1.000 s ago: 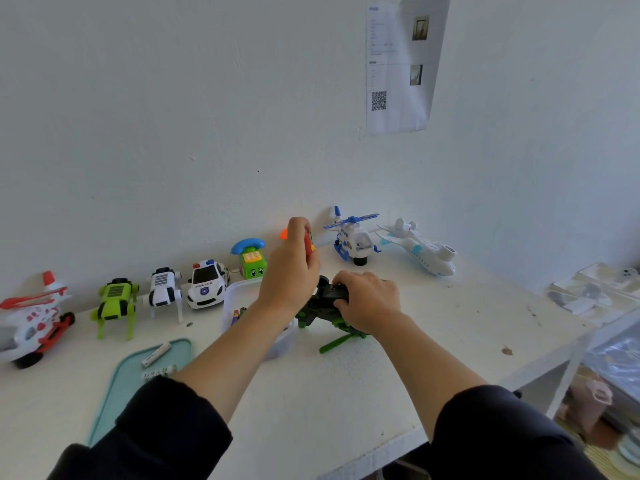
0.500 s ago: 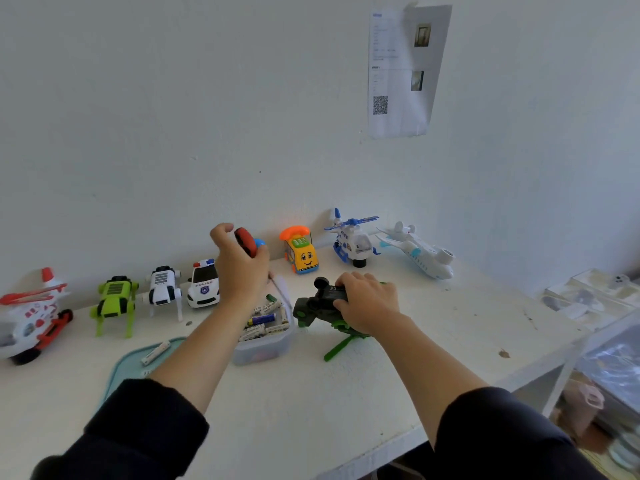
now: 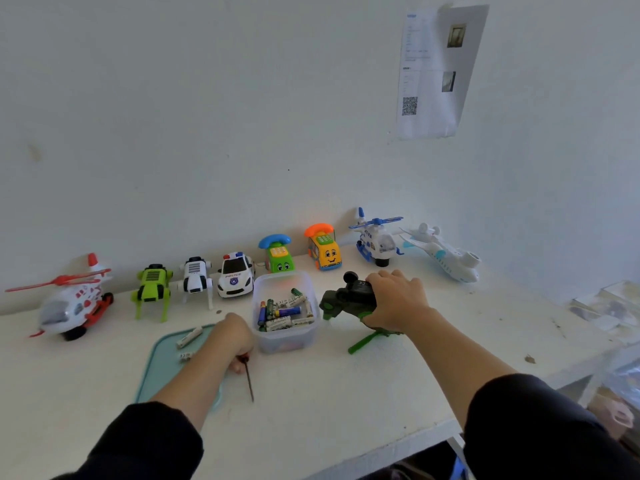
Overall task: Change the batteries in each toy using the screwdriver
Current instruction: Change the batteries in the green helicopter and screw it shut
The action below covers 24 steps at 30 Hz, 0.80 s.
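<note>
Seemingly, left hand (image 3: 231, 337) grips the screwdriver (image 3: 248, 379), handle hidden; right hand (image 3: 394, 299) clasps green toy (image 3: 346, 301).

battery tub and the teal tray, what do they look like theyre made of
Battery tub: looks like clear, slightly frosted plastic, since the batteries show through its walls. Teal tray: an opaque, matte, pale teal sheet with rounded corners and a low raised rim, probably plastic, possibly silicone; the view cannot settle which.

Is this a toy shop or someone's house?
Probably neither: it looks like a plain workroom. A bare white table stands against a blank wall, toys like the police car line up in a row, and a sheet with a square code hangs above.
</note>
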### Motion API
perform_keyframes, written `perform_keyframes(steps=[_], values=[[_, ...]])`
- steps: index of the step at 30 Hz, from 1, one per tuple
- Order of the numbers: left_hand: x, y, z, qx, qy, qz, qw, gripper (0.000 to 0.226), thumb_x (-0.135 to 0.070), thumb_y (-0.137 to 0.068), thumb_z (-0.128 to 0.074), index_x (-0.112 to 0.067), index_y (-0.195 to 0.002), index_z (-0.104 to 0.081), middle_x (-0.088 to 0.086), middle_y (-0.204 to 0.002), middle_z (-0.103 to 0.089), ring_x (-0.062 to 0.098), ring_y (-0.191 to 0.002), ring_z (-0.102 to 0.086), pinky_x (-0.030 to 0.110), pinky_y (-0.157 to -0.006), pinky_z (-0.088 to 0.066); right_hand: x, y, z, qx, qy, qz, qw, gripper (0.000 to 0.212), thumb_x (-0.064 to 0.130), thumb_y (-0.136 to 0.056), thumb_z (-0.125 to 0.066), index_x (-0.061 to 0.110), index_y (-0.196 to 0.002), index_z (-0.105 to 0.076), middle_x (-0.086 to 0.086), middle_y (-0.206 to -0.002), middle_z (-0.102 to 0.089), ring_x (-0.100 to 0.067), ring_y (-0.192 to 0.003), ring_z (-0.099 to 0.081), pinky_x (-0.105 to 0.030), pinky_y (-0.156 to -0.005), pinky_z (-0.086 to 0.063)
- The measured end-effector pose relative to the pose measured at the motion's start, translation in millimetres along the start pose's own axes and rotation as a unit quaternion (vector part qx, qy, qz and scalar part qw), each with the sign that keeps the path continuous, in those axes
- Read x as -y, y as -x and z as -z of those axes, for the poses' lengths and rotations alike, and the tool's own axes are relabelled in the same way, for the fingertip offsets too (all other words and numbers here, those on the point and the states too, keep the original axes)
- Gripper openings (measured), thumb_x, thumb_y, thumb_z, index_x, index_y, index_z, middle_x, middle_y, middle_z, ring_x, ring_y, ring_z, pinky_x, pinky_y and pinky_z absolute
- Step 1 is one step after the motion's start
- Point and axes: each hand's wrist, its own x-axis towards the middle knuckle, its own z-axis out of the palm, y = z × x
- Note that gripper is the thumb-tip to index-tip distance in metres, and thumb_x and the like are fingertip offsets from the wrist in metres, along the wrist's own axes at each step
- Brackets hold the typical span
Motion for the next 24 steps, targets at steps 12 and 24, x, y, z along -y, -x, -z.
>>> perform_keyframes(steps=[12, 24], values=[[-23, 28, 68, 0.006, 0.104, -0.205, 0.973, 0.059, -0.034, -0.084, -0.069, -0.017, -0.133, -0.041, 0.005, -0.119, -0.05, 0.024, -0.103, -0.053, 0.036, -0.08, -0.048, 1, -48, 63, -0.065, -0.67, -0.205, 0.71, 0.032, 0.025, -0.079, -0.069, 0.002, -0.102, -0.063, -0.014, -0.092, -0.068, -0.023, -0.074, -0.063, -0.035, -0.07, -0.054], [-77, 37, 67, 0.082, 0.493, -0.236, 0.833, 0.051, -0.034, -0.075, -0.076, -0.018, -0.118, -0.053, 0.012, -0.111, -0.063, 0.034, -0.103, -0.06, 0.051, -0.086, -0.052, 70, -92, 58, 0.14, -0.727, -0.121, 0.662, 0.041, 0.042, -0.094, -0.048, 0.014, -0.124, -0.052, -0.011, -0.125, -0.055, -0.037, -0.122, -0.048, -0.066, -0.103, -0.022]])
